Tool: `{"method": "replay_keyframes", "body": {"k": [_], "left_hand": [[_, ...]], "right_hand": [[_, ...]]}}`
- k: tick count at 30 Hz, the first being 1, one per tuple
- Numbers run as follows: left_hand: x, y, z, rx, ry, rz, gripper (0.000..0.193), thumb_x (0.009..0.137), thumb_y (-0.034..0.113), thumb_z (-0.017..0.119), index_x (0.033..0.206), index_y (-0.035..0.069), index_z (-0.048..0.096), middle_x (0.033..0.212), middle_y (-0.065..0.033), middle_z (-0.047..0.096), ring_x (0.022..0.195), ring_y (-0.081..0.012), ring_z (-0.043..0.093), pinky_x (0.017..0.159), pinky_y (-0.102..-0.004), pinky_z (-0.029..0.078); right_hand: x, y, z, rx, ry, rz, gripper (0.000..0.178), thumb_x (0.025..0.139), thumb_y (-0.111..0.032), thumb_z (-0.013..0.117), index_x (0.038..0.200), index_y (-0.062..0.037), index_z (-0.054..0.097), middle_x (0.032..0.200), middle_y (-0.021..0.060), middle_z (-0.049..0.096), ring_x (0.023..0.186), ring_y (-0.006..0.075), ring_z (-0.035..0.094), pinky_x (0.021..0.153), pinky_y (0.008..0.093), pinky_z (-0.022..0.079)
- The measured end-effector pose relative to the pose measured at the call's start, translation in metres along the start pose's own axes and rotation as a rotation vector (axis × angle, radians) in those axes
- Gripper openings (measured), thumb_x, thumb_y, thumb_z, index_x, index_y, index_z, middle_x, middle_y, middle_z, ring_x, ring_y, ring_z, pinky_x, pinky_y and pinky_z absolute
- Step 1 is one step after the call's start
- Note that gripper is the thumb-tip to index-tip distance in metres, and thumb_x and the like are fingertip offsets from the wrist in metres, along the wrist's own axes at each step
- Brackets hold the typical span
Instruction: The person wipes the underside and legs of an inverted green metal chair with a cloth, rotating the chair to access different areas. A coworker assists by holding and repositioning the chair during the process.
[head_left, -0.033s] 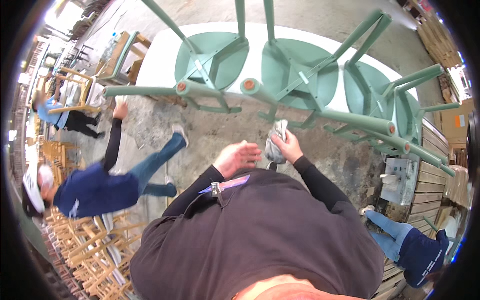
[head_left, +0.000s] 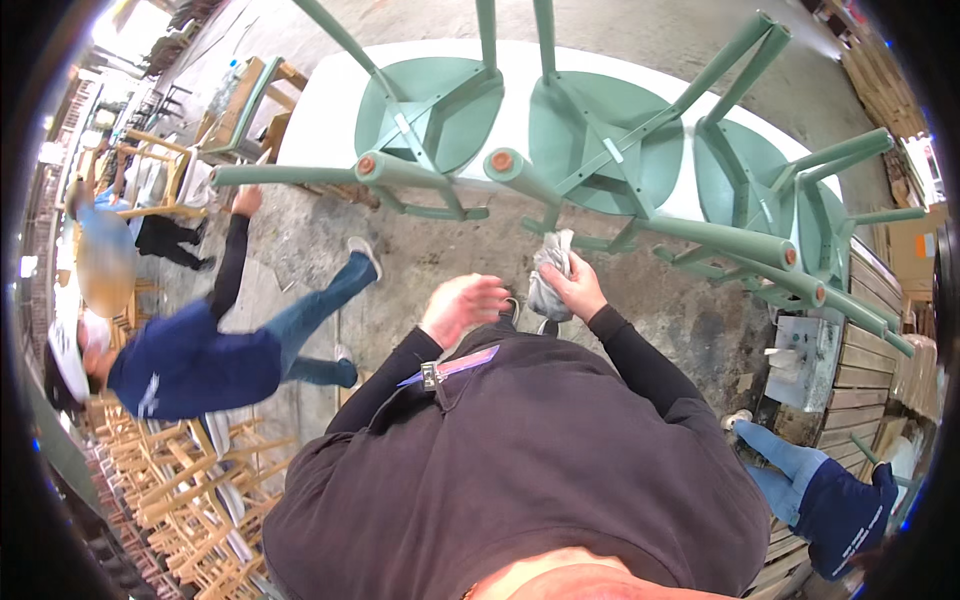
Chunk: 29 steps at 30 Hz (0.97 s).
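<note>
A crumpled grey-white rag [head_left: 549,288] is gripped in my right hand [head_left: 578,288], thumb pressed over it in front of my body. My left hand [head_left: 465,312], a little smeared by motion, hovers beside it with fingers loosely stretched and nothing in them. Beyond my hands, green chairs lie upside down on a white tabletop [head_left: 330,115], legs pointing up and toward me. The chair [head_left: 605,140] in the middle is closest to the rag, another chair [head_left: 430,100] is to its left, and a third chair [head_left: 740,180] is to its right. Neither hand touches a chair.
At the left a person in a navy shirt [head_left: 200,365] reaches toward a chair leg. Wooden chair frames [head_left: 180,490] are piled at lower left. Another person [head_left: 845,505] stands at lower right, near a grey box [head_left: 803,362] and a slatted wooden pallet [head_left: 865,350].
My left hand has shifted slightly left, its fingers a bit more bent. My right hand keeps the rag. A blurred tan shape has appeared at the far left.
</note>
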<state>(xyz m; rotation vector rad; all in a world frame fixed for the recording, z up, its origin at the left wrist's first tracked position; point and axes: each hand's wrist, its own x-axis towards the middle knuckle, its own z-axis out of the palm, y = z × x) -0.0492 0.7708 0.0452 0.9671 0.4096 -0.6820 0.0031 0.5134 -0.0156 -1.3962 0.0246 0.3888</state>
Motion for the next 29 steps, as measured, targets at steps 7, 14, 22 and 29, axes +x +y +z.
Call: {"method": "replay_keyframes", "body": {"k": [7,14,22,29], "left_hand": [[-0.029,0.094,-0.034,0.110,0.662,1.043,0.023,0.103,0.018,0.055,0.086,0.004,0.061,0.086,-0.0108,0.070,0.080,-0.0229,0.071,0.075,-0.0347,0.057],[-0.033,0.204,0.020,0.652,0.487,1.369,0.060,0.107,0.049,0.037,0.148,0.006,0.039,0.153,-0.0180,0.044,0.145,-0.0278,0.038,0.119,-0.0494,0.025],[-0.004,0.238,0.003,0.828,0.006,1.018,0.105,0.095,0.083,0.027,0.164,0.006,0.011,0.165,-0.0234,0.026,0.156,-0.0323,0.018,0.124,-0.0557,0.005],[0.014,0.259,-0.025,0.247,-0.313,0.647,0.111,0.090,0.089,0.021,0.165,0.010,0.007,0.168,-0.0170,0.022,0.158,-0.0322,0.011,0.125,-0.0552,-0.001]], "right_hand": [[0.030,-0.112,0.116,-0.284,-0.056,-0.682,0.062,0.082,-0.028,0.086,0.130,-0.0011,0.058,0.130,0.0190,0.057,0.124,0.0351,0.057,0.105,0.0418,0.046],[0.109,-0.133,0.191,-0.418,-0.013,-0.972,0.077,0.071,-0.031,0.090,0.137,-0.0054,0.058,0.139,0.0165,0.055,0.125,0.0378,0.053,0.107,0.0471,0.044],[0.185,-0.031,0.184,-0.480,0.114,-0.642,0.068,0.065,-0.017,0.089,0.128,-0.0081,0.065,0.127,0.0150,0.064,0.123,0.0360,0.058,0.106,0.0463,0.046],[0.123,-0.134,0.183,-0.175,0.019,-0.553,0.073,0.066,-0.016,0.094,0.133,-0.0168,0.066,0.136,0.0092,0.060,0.131,0.0312,0.055,0.114,0.0500,0.041]]}}
